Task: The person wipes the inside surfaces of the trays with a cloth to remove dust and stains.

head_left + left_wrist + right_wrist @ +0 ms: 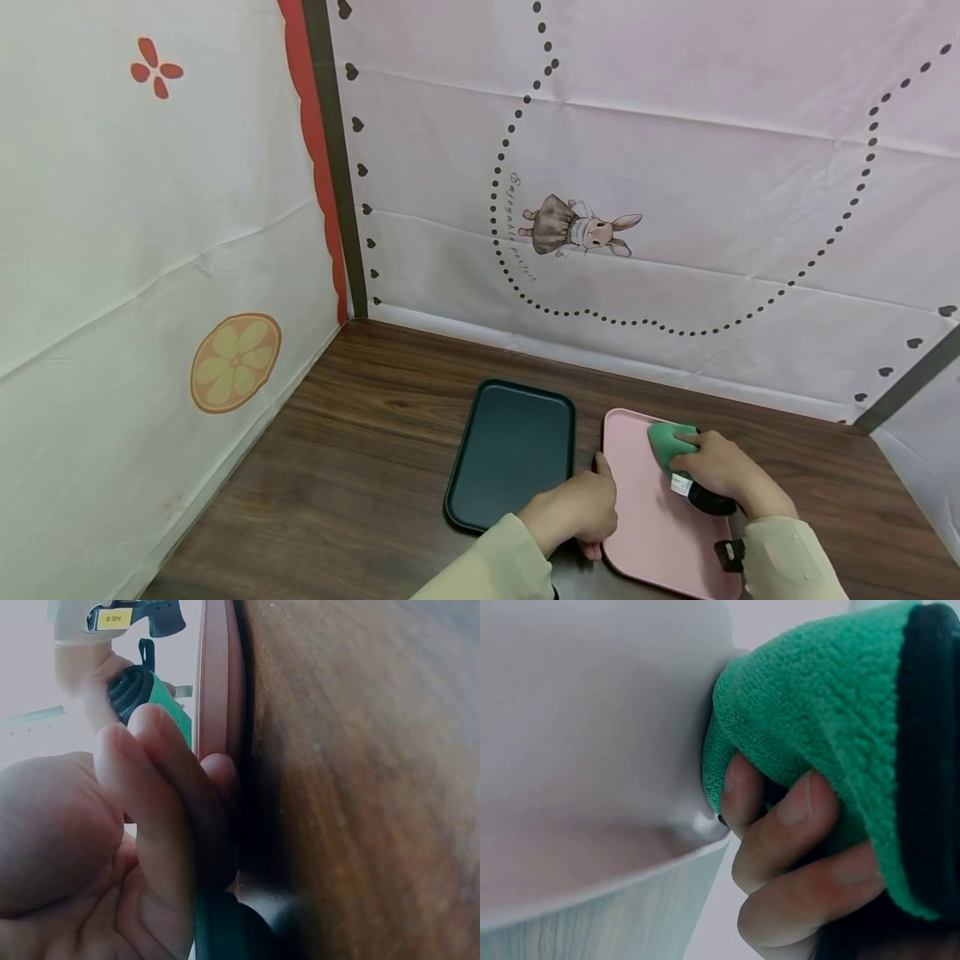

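A pink tray (637, 533) lies on the table at the right in the head view. My right hand (716, 471) grips a folded green cloth (663, 442) with a dark side and a white tag, held against the tray near its far right part. Fluffy green pile and a black border of the cloth (810, 697) show in the right wrist view, with several fingers (780, 855) bent into its folds. At the tray's left rim, my left hand (581, 508) rests with one finger extended along the edge. Its fingertips are right at the rim (217, 690) in the left wrist view.
A dark green tray (513, 454) lies just left of the pink one, close to my left hand. Brown wood-grain table (322, 475) extends to the left. Printed white cloth walls (675, 208) stand behind and at the sides.
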`<state>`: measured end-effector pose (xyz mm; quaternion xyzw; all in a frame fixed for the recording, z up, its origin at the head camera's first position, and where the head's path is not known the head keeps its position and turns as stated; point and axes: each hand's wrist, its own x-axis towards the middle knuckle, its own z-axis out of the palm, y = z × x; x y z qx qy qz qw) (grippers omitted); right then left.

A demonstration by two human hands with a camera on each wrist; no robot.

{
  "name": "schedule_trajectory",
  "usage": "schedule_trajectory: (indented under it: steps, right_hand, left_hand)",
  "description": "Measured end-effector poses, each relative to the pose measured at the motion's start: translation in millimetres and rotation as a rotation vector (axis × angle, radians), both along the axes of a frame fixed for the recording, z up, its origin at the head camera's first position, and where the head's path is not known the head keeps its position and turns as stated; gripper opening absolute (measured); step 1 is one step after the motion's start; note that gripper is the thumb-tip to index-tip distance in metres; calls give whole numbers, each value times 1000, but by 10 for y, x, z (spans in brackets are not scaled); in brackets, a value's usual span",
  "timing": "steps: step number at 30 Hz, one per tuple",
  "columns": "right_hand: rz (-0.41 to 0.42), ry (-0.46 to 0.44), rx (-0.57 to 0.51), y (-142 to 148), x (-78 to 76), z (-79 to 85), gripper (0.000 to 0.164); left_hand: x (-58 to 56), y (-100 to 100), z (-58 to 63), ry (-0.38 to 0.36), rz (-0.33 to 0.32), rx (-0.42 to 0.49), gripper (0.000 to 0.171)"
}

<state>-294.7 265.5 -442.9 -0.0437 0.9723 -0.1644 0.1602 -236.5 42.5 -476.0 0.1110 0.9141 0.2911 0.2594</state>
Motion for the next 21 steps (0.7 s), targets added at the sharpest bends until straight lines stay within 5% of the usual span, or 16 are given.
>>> schedule_trajectory:
  steps: [21]
  right_hand:
    - [0,7,-42,-247,-28,11,66]
  left_hand:
    - [-1,-10,-25,18,-12,6,79]
